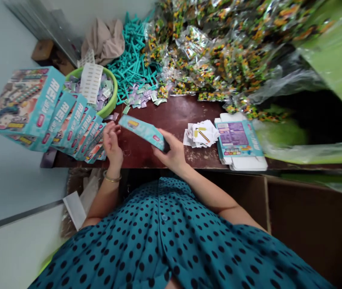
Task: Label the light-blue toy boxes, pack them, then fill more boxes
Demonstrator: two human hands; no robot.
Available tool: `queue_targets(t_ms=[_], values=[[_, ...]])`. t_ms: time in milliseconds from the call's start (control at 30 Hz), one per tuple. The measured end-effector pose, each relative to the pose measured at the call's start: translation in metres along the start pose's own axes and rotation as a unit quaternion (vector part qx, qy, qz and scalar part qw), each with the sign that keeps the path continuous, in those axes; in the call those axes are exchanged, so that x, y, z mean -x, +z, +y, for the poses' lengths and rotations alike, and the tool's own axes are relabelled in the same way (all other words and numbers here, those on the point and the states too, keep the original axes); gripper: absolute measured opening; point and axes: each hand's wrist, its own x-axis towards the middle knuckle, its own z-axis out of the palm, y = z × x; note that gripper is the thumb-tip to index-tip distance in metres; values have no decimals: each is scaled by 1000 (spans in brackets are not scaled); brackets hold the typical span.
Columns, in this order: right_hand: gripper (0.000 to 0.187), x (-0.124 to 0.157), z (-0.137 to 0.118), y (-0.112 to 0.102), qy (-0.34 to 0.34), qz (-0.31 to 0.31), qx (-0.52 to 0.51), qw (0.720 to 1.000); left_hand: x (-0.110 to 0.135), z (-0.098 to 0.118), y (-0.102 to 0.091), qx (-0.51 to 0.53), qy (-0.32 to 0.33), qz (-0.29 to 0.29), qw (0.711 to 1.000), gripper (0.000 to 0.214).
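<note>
A teal toy box [143, 131] is tilted above the table in my right hand [172, 151], which grips its right end between thumb and fingers. Close to the box's left end is my left hand [112, 145], palm turned inward, fingers loosely curled and apart, with no object seen in it. To its left stands a leaning stack of filled teal boxes [65, 120]. Flat unfolded boxes [238, 138] lie at the right, beside a pile of printed paper sheets [202, 134].
A green basket [112, 100] holds small purple and green packets and a label sheet [91, 82]. Behind lie heaped teal sticks [131, 56] and many clear bags of colourful pieces [201, 60]. A large green bag [336, 60] is at the right. The dark red table's [140, 158] front edge is near me.
</note>
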Motion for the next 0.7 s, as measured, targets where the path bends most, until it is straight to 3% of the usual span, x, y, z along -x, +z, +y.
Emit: queue_targets(t_ms=[67, 133, 200, 233, 333, 400, 500, 600, 700], values=[[60, -10, -5, 2, -65, 24, 141, 988, -3, 1, 7, -4, 43, 38, 998, 49], [57, -13, 9, 6, -90, -30, 220, 971, 9, -2, 19, -67, 78, 20, 995, 48], [48, -6, 36, -3, -85, -57, 253, 962, 30, -8, 33, -159, 112, -83, 977, 45], [44, 0, 53, -15, -70, -38, 267, 960, 42, -11, 42, -202, 130, -151, 959, 46], [49, 24, 101, -73, 18, 86, 333, 939, 71, -17, 71, -296, 168, -328, 881, 62], [54, 37, 125, -114, 67, 98, 376, 919, 77, -19, 92, -340, 170, -380, 843, 80], [37, 46, 144, -146, 71, 49, 405, 910, 72, -21, 121, -383, 150, -389, 824, 90], [33, 47, 148, -149, 41, 52, 421, 905, 64, -24, 138, -397, 149, -378, 823, 80], [31, 46, 150, -147, 9, 86, 428, 900, 62, -22, 136, -380, 163, -374, 830, 67]])
